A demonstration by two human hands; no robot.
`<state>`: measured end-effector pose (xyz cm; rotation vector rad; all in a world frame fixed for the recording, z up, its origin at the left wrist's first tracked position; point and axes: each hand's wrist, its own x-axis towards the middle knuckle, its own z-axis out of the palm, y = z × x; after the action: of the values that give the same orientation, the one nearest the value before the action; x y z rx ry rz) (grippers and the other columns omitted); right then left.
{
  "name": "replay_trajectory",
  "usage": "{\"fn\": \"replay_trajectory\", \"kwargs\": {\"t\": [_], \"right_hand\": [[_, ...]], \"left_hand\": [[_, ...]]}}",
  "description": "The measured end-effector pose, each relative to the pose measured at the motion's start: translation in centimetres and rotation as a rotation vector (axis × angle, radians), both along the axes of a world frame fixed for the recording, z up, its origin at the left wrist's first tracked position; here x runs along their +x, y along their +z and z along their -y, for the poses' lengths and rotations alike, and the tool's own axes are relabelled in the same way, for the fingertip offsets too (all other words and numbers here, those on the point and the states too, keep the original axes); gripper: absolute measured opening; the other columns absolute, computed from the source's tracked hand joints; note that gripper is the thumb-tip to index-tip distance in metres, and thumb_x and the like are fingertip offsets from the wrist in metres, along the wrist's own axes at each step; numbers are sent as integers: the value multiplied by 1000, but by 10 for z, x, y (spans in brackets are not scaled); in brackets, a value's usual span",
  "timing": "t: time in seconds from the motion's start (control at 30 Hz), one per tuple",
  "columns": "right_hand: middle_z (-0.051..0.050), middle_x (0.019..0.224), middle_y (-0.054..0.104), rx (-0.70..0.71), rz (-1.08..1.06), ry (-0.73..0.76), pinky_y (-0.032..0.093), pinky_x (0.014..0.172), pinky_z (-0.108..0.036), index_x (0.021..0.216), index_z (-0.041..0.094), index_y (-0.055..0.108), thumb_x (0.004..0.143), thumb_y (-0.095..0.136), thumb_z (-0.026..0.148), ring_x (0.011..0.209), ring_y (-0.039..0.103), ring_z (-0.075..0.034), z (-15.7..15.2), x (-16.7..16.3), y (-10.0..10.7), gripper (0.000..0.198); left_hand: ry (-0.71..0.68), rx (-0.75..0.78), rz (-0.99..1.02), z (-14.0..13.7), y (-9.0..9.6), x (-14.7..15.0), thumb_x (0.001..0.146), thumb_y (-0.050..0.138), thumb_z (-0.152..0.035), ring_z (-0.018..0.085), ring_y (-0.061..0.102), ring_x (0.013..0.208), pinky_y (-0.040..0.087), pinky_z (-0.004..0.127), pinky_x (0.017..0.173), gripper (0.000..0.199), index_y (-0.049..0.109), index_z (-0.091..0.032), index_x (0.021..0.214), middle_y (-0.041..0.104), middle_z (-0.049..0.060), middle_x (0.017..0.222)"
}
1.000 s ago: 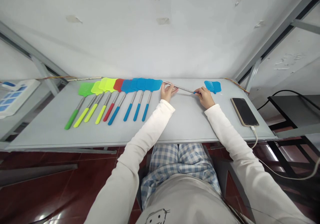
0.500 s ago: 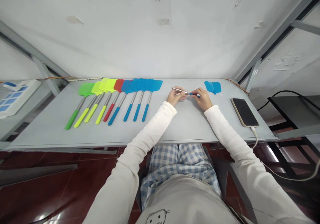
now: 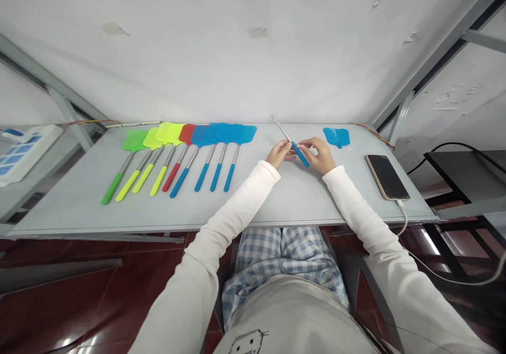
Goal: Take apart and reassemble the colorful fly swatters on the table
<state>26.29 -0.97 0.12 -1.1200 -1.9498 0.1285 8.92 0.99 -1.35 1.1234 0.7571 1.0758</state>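
Observation:
A fly swatter handle (image 3: 299, 154), with a blue grip and a thin metal rod, is held between my two hands over the table. It slants, its rod tip pointing up and left toward the wall. My left hand (image 3: 279, 154) has its fingers closed on it near the join of rod and grip. From the other side, my right hand (image 3: 320, 155) pinches the blue grip. No swatter head is on this rod. A loose blue swatter head (image 3: 337, 137) lies flat on the table beyond my right hand.
Left of my hands lies a row of several fly swatters, green (image 3: 135, 140), yellow (image 3: 173, 133), red (image 3: 173, 177) and blue (image 3: 242, 133), heads toward the wall. A phone (image 3: 387, 177) with a white cable lies at right. A white-and-blue box (image 3: 27, 154) stands far left.
The handle has turned in my hands: the rod tip now points further up toward the wall, and the blue grip shows more fully. Both hands have stayed nearly in place.

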Motion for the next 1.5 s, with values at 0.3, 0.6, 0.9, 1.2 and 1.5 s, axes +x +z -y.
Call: {"fn": "replay_trajectory", "kwargs": {"t": [0.3,0.6,0.9,1.2,1.5], "right_hand": [[-30,147,34,-327,247,-750,26,104,-60,133,2,45,85,49,39,134,31,-42,-21,36,-30,61],[-19,117,56,-358,364,-462,33,97,-51,102,18,61,82,56,52,112,48,-34,-15,27,-21,40],[-19,130,57,-416,332,-424,32,98,-49,131,16,49,75,64,63,120,47,-37,-15,30,-21,75],[-13,84,67,-213,60,-626,40,91,-48,78,19,63,95,36,52,96,57,-29,-26,39,-15,46],[4,72,65,-520,-1269,-112,57,74,-27,75,24,60,70,79,46,72,63,-12,-36,37,-20,30]], "left_hand": [[146,28,-85,-5,14,-12,88,47,-36,10,59,55,46,23,58,15,48,-21,85,61,-2,68],[268,821,-1054,-7,16,-39,90,55,-35,21,55,88,42,34,84,27,68,-26,112,59,6,92],[279,849,-1347,-18,10,-48,92,52,-31,23,54,101,35,38,90,26,69,-30,112,57,9,109],[265,845,-1303,-26,10,-64,95,43,-46,23,55,94,35,35,85,35,68,-28,113,60,7,94],[295,859,-1266,-26,5,-64,94,45,-49,24,54,97,32,37,87,34,69,-28,106,59,8,95]]}}
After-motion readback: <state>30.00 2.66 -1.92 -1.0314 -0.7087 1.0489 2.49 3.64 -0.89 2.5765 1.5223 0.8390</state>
